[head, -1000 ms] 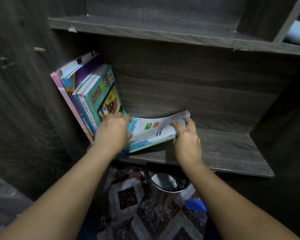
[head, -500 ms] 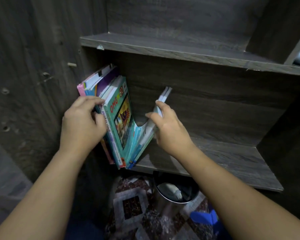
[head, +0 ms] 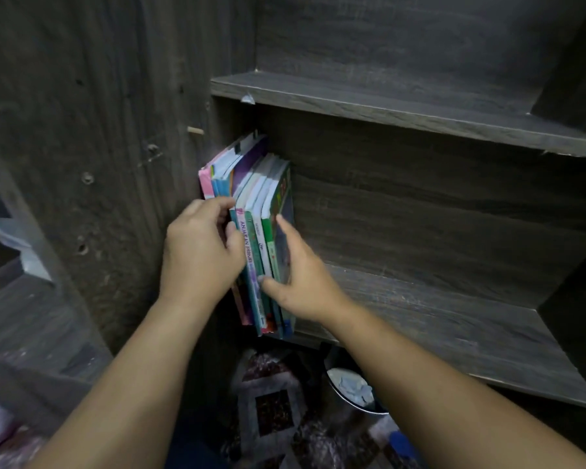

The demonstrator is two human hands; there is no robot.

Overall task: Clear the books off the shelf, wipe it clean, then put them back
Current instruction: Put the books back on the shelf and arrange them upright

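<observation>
A cabinet (head: 420, 214) of dark grey wood grain is seen across the view, with its side panel (head: 99, 164) at the left. The lower shelf (head: 437, 319) is placed under an upper shelf (head: 403, 113). On the floor below, a patterned rug (head: 271, 411) and a metal bin (head: 352, 390) are seen. The books (head: 251, 184) are stood upright at the left end of the lower shelf, against the side panel. The leftmost spines are gripped by the left hand (head: 200, 252); the outer cover is pressed by the right hand (head: 301, 282) with straight fingers.
</observation>
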